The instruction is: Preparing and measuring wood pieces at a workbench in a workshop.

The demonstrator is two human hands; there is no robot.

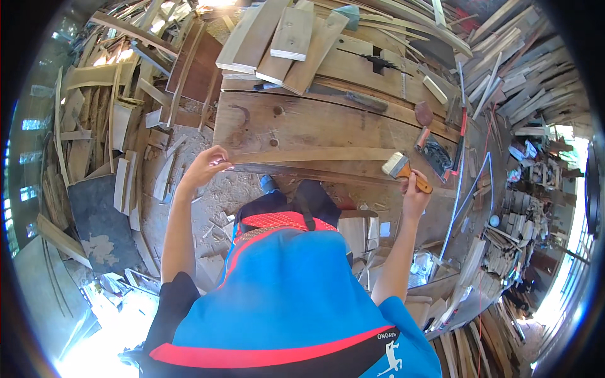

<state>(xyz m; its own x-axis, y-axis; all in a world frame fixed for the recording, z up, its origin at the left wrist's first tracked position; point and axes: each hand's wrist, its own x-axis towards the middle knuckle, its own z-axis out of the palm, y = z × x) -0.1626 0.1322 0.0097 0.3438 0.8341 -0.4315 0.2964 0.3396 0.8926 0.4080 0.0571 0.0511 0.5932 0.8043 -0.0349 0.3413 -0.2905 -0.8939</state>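
While right hand grips brush, left hand — grip unclear — by strip; planks crowd bench beyond.

A long, thin tan wooden strip lies on a worn brown wooden tabletop, the person's bare left grip pinching the strip's left end. Just by the strip's right end, the bare right grip holds a flat paintbrush with pale bristles and an orange-brown wooden handle; beyond the strip lie stacked pale planks.
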